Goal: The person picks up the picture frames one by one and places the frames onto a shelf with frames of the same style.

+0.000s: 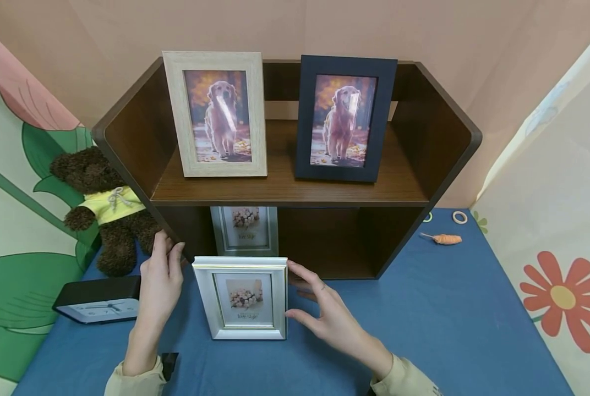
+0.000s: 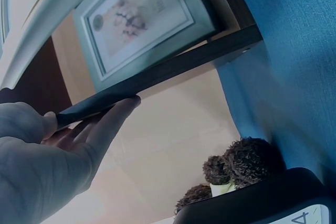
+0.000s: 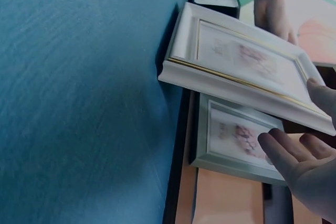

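Observation:
The left hand [image 1: 160, 283] pinches the lower left edge of a dark brown shelf unit [image 1: 295, 193]; in the left wrist view, thumb and fingers of that hand [image 2: 58, 166] lie on both sides of the panel [image 2: 173, 71]. A silver-white photo frame [image 1: 279, 300] stands on the blue cloth before the shelf, leaning slightly. Beside its right edge is the right hand [image 1: 334, 319], fingers spread; in the right wrist view, one digit of the hand [image 3: 315, 177] touches the frame [image 3: 241, 83]. A grey-green frame [image 1: 271, 234] stands in the lower compartment.
On the upper shelf stand a cream frame [image 1: 257, 121] and a dark blue frame [image 1: 385, 121], both with dog pictures. A brown teddy bear [image 1: 119, 206] and a black clock [image 1: 97, 289] are left of the shelf. To the right lie a ring [image 1: 459, 213] and an orange item [image 1: 446, 239].

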### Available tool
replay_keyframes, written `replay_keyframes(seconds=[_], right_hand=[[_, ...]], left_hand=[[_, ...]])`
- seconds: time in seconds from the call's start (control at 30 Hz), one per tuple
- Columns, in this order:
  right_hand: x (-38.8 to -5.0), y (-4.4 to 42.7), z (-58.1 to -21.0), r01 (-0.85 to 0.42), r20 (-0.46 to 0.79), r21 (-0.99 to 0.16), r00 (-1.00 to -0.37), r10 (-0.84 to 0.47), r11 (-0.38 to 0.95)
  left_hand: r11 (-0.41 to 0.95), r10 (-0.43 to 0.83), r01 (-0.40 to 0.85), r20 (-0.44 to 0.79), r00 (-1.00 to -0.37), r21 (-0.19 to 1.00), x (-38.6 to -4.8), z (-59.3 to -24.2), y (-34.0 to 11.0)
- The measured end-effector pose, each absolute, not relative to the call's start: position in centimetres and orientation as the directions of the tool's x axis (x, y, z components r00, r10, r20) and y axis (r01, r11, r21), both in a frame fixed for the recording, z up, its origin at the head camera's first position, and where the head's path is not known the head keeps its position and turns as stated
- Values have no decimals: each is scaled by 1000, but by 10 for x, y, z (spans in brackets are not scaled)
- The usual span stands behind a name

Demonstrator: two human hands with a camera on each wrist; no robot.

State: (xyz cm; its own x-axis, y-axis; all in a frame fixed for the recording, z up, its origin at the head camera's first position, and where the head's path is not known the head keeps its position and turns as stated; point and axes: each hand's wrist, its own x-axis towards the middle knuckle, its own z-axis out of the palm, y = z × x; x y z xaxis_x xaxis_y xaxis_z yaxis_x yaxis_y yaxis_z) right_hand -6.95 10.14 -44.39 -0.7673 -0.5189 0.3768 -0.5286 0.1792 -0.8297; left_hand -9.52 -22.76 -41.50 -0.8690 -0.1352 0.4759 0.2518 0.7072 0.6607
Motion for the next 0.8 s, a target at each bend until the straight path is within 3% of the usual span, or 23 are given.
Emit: replay_keyframes(seconds=[0.6, 0.8], right_hand=[[-68, 89, -452, -520, 333, -822, -771, -543, 233], [-68, 86, -456, -484, 314, -854, -774, -550, 194]], left_hand=[[701, -134, 257, 476, -869, 666, -97, -416, -228], [702, -142, 249, 474, -869, 667, -96, -417, -228]])
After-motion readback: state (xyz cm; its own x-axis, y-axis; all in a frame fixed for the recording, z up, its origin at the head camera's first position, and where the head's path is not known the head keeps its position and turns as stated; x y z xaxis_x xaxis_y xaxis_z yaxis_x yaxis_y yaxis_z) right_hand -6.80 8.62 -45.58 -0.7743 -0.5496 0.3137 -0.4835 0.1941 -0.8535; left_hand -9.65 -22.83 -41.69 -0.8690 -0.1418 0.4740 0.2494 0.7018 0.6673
